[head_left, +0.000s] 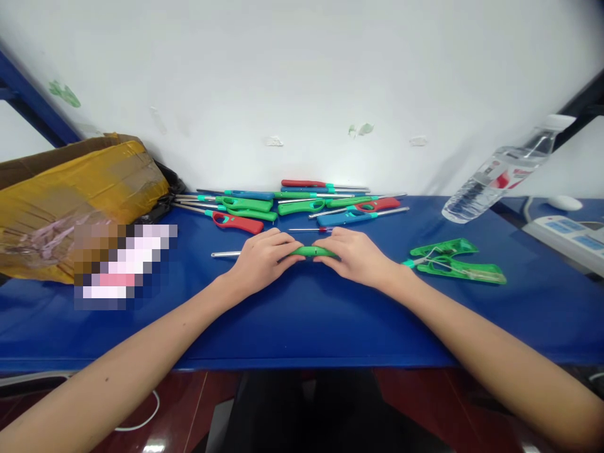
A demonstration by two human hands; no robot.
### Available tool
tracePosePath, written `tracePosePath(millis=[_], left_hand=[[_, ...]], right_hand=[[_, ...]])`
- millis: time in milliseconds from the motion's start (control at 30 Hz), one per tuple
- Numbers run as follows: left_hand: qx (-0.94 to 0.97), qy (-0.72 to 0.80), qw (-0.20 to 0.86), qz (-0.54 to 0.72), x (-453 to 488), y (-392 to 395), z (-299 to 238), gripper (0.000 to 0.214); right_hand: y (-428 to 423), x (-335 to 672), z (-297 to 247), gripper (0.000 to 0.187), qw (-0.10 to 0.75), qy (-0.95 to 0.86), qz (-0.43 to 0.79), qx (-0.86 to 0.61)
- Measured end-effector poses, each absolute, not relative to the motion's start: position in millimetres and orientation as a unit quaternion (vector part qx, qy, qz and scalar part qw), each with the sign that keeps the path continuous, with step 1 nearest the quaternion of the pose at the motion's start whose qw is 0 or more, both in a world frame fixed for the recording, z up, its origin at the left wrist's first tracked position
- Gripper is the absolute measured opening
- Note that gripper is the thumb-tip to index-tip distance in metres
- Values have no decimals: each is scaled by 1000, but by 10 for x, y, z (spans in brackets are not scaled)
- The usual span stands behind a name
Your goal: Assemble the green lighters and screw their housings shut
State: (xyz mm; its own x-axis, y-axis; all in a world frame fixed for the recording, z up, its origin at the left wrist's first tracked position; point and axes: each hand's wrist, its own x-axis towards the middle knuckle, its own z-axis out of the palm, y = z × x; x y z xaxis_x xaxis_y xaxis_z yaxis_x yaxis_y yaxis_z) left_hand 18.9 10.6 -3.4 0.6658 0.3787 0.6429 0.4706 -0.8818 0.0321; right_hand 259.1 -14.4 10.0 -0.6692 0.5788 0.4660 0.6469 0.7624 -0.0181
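Both my hands grip one green long-nosed lighter [309, 251] just above the blue table. My left hand [264, 261] is closed around its front part, and the metal nozzle sticks out to the left past my fingers. My right hand [353, 255] pinches the handle end, with fingers and thumb closed on it. Behind my right fingers lies a thin screwdriver [304, 230], its handle partly hidden. Right of my right wrist lies an opened green lighter casing [462, 267], split into halves with inner parts showing.
A pile of red, green and blue lighters [297, 204] lies along the white wall. A taped cardboard box [70, 207] stands at left. A water bottle [504, 173] and a power strip [566, 233] are at right. The blue table [306, 327] ends at its front edge.
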Motion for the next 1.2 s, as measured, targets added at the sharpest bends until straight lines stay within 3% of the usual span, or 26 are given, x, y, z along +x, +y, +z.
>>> tracePosePath(millis=[233,500,800,1033,1200], left_hand=[[-923,-211,66,-316,235,79,-23,22],[-901,-214,49,-375,157,142,29,19],[-915,-214,-4,-342,106,141,65,22],[-907,-210,18,-365,92,188,15,22],[-902,-204,33,-380,84,192,20,21]], right_hand=[[-179,2559,122,24,206,-916,-86,-333],[-130,2700,190,29,338,-869,25,-361],[-185,2706,191,26,327,-874,40,-357],[-148,2713,203,33,356,-856,80,-366],[-177,2704,238,26,366,-831,127,-399]])
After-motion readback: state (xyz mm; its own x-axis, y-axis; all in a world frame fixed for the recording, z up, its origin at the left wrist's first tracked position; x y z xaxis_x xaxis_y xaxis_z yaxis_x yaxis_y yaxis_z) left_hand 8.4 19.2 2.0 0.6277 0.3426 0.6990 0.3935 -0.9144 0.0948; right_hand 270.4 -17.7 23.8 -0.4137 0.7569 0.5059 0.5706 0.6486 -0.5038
